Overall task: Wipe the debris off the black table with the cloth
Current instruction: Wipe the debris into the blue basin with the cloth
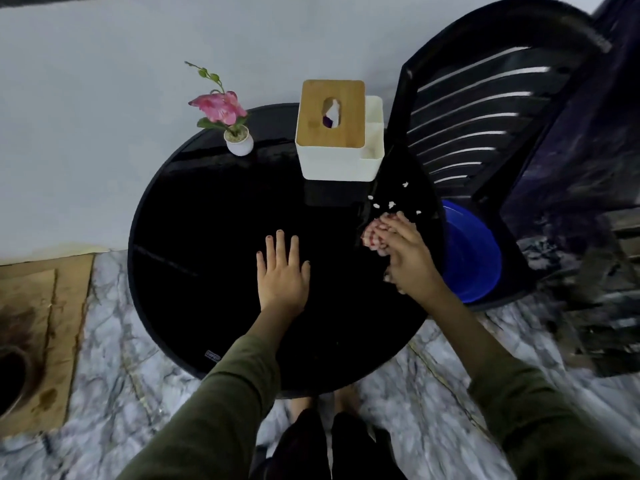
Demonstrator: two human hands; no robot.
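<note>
Our left hand [282, 271] flat on the round glossy black tabletop [207, 237], right hand [410, 258] gripping the bunched red-checked cloth [372, 234], white debris crumbs [391, 204] just beyond

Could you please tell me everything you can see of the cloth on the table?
The cloth is red-and-white checked fabric, soft-looking and crumpled into a wad. It sits on the black table near its right edge, gripped and held down by the right hand, which covers most of it. Small white debris lies just beyond it.
</note>
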